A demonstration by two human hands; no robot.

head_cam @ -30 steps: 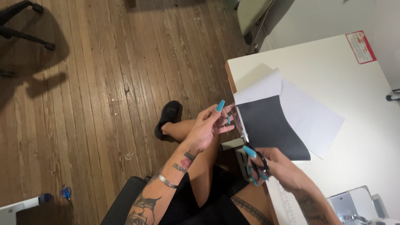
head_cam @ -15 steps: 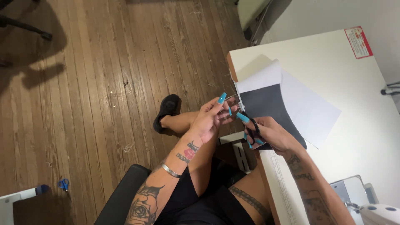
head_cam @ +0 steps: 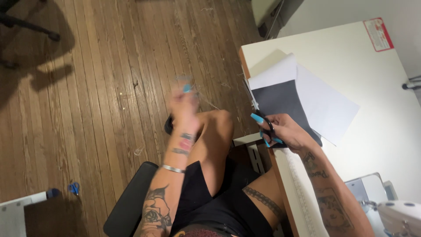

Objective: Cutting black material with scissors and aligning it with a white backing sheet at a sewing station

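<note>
Wooden floor lies left of the white desk [head_cam: 351, 61]; right hand [head_cam: 285, 131], fingers closed on black scissors [head_cam: 268, 130], sits touching the dark sheet [head_cam: 280, 98] at the desk's near edge; left hand [head_cam: 184, 103] is blurred, grip unclear, farther away

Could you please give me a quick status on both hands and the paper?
Right hand grips black scissors at the table edge. Left hand raised over the floor, blurred; contents unclear. Black sheet and white paper lie flat.

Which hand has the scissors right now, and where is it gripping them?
The right hand holds the black scissors by the handle loops; the blurred left hand cannot be told.
</note>
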